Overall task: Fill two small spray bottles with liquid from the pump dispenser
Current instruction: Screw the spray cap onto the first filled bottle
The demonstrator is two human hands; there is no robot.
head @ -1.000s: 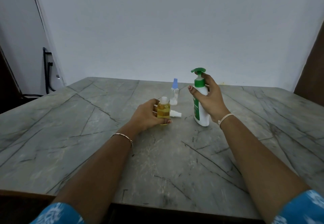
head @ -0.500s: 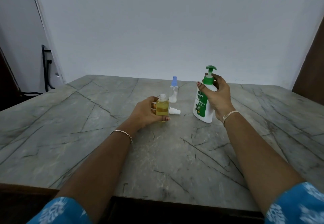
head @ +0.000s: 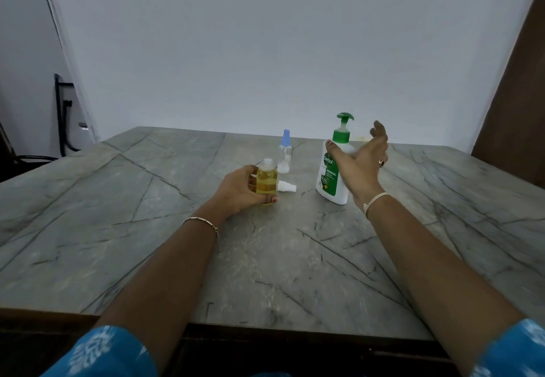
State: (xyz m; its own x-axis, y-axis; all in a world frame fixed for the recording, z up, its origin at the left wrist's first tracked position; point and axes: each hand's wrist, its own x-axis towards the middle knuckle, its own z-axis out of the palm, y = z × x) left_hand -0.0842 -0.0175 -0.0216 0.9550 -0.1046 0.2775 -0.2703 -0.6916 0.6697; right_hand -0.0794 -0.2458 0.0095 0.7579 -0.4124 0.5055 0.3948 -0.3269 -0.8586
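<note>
My left hand (head: 240, 189) grips a small clear bottle (head: 267, 180) filled with yellow liquid, standing uncapped on the grey table (head: 147, 244). Its white spray cap (head: 286, 187) lies on its side just right of it. A second small spray bottle (head: 285, 152) with a blue cap stands upright behind, looking empty. The white pump dispenser (head: 331, 170) with a green pump stands on the table to the right. My right hand (head: 364, 164) hovers beside it with fingers spread, the thumb at the dispenser's shoulder and the palm off the body.
A white wall rises behind the table's far edge. A dark metal frame (head: 60, 114) stands at the far left and a brown panel (head: 513, 105) at the right. The table's near edge runs along the bottom of the view.
My right hand let go of the pump dispenser, which now stands further right, and opened out. My left hand kept its grip on the yellow bottle.
</note>
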